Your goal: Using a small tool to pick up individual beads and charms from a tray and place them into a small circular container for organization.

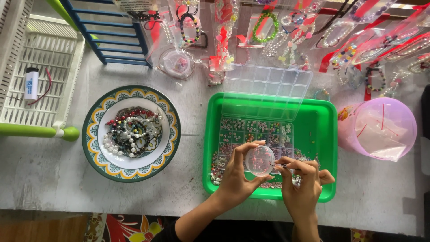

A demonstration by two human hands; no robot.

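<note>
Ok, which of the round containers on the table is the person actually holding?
The small clear round container, pinched in the left hand above the green tray. The patterned plate of beads and the pink tub stand untouched.

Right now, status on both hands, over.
Left hand holds small clear round container. Right hand pinches thin tool at its rim. Both over green tray; nothing in the way.

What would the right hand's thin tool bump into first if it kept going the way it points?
Most likely the small clear round container held by the left hand; the right hand aims its thin tool leftward at it, though depth is unclear.
</note>
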